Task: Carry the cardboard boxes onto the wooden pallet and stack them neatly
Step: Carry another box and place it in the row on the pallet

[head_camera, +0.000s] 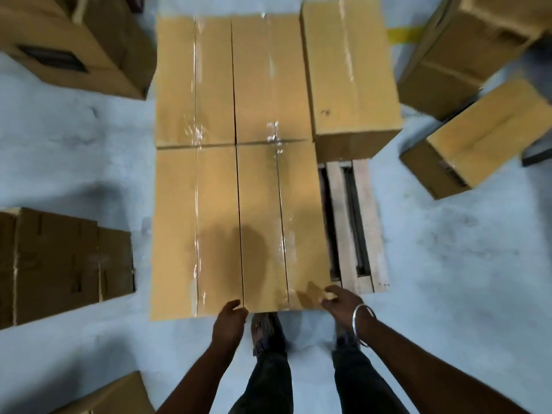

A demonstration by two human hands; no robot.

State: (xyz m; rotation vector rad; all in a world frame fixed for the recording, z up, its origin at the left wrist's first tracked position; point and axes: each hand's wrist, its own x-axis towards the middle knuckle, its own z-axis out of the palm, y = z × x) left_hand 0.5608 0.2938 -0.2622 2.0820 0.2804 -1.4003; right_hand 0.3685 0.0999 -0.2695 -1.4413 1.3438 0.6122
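Note:
Several taped cardboard boxes lie side by side on the wooden pallet (358,222), whose bare slats show at the right. The nearest box (280,222) sits at the pallet's front edge. My left hand (228,321) is at that box's near left corner, fingers loosely curled against the edge. My right hand (343,303), with a metal bangle on the wrist, touches the box's near right corner with relaxed fingers. A further box (349,76) stands at the pallet's far right, slightly higher than the rest.
Loose boxes stand on the grey floor: at the far left (74,46), far right (469,46), right (484,138) and bottom left (113,395). Flattened cardboard (59,264) lies at the left. My feet (265,330) stand just before the pallet.

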